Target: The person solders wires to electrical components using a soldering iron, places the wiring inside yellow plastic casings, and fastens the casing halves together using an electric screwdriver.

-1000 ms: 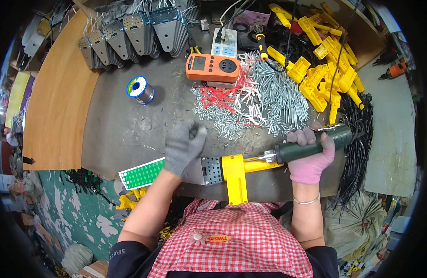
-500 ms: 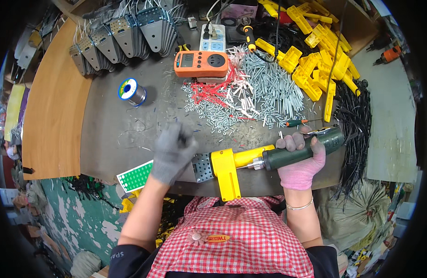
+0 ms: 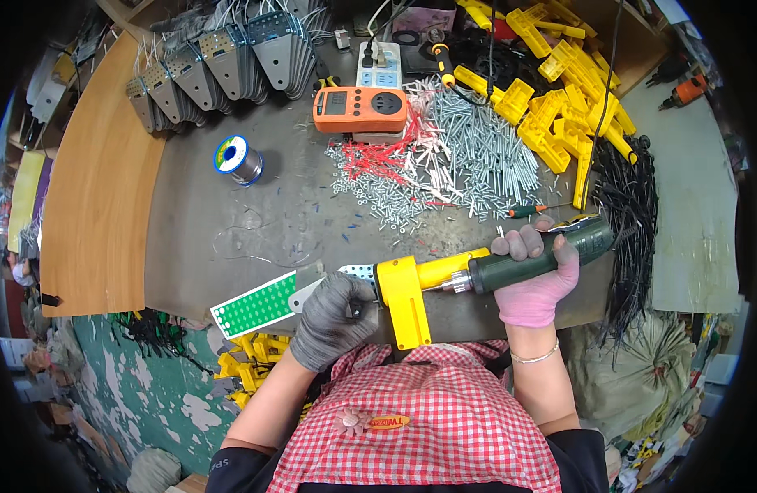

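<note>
My left hand (image 3: 337, 320), in a grey glove, is closed around the grey perforated metal plate (image 3: 360, 270) at the left of a yellow plastic handle (image 3: 404, 300). Beyond the knuckles a green-patterned strip with white edges (image 3: 259, 302) extends left; how it joins the plate is hidden. My right hand (image 3: 530, 287), in a pink glove with grey fingertips, wraps a dark green electric screwdriver (image 3: 584, 238). Its silver chuck (image 3: 458, 283) points left, and the bit reaches the yellow handle beside its tubular arm.
Loose screws (image 3: 485, 152) and small red and white pieces lie behind my hands, near an orange meter (image 3: 360, 110). A solder wire spool (image 3: 240, 162) stands left. Yellow plastic parts (image 3: 567, 107) and black cables (image 3: 629, 238) are piled right; bundled metal plates (image 3: 280, 53) stand back left.
My left hand has come down and right from above the workpiece and closed on the metal plate. More of the green strip now shows. The screwdriver remains at the yellow handle.
</note>
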The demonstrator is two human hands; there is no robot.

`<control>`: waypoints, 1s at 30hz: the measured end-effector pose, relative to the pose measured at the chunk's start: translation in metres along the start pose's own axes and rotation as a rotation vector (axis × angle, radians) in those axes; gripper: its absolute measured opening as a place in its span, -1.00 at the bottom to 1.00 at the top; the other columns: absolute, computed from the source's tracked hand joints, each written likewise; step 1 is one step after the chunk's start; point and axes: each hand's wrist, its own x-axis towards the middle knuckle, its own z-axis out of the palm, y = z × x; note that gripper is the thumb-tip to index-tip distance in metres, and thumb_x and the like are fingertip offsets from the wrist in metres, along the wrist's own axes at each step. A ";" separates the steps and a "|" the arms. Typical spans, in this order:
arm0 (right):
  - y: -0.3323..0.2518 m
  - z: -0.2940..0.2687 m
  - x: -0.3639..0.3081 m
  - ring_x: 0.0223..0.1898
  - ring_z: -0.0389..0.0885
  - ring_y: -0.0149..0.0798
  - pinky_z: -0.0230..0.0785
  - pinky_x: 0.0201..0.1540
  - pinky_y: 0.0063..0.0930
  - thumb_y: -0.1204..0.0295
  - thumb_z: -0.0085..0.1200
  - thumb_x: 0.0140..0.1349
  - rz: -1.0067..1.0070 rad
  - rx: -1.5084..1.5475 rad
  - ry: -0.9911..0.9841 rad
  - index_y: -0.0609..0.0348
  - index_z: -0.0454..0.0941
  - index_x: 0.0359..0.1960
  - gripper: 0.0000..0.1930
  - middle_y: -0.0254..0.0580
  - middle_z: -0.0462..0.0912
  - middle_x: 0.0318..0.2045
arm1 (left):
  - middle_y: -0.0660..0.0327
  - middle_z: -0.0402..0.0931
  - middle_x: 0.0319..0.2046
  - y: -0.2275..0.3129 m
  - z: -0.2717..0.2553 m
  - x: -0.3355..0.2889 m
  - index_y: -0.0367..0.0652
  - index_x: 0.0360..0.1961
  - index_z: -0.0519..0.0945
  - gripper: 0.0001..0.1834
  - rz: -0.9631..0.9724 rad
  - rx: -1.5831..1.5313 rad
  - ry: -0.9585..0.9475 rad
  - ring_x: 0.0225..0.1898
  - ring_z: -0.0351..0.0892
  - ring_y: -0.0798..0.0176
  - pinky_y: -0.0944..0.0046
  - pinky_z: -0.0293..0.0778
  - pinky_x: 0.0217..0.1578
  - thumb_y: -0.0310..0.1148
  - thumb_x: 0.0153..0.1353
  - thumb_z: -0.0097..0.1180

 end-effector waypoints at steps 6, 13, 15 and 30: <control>0.000 -0.001 -0.003 -0.49 0.14 -0.42 0.12 -0.22 -0.38 0.16 0.21 0.17 -0.007 0.009 -0.007 -0.03 0.52 -0.18 -0.72 -0.51 0.23 -0.57 | 0.22 0.55 -0.43 -0.002 -0.002 -0.004 -0.13 -0.30 0.56 -0.70 -0.057 -0.088 -0.055 -0.42 0.56 0.21 0.24 0.50 -0.35 -0.60 -0.07 0.36; 0.000 0.001 -0.004 -0.49 0.14 -0.43 0.13 -0.22 -0.38 0.16 0.21 0.17 -0.001 0.012 0.018 -0.05 0.48 -0.15 -0.70 -0.51 0.22 -0.57 | 0.21 0.53 -0.44 0.002 -0.002 -0.002 -0.13 -0.34 0.56 -0.72 -0.015 -0.078 -0.019 -0.40 0.56 0.17 0.24 0.50 -0.33 -0.62 -0.08 0.35; 0.000 -0.003 -0.004 -0.48 0.15 -0.43 0.14 -0.21 -0.38 0.16 0.21 0.17 -0.004 -0.002 -0.003 -0.06 0.48 -0.15 -0.70 -0.52 0.23 -0.57 | 0.21 0.53 -0.44 0.001 -0.002 -0.004 -0.13 -0.34 0.56 -0.72 -0.026 -0.083 -0.034 -0.40 0.56 0.17 0.24 0.50 -0.33 -0.62 -0.08 0.35; 0.000 0.000 -0.003 -0.47 0.20 -0.42 0.17 -0.18 -0.36 0.16 0.22 0.17 0.008 0.009 0.005 -0.07 0.50 -0.15 -0.71 -0.52 0.27 -0.57 | 0.20 0.55 -0.39 -0.010 -0.001 -0.005 -0.13 -0.33 0.55 -0.72 0.036 -0.127 -0.071 -0.33 0.59 0.11 0.19 0.52 -0.27 -0.63 -0.07 0.34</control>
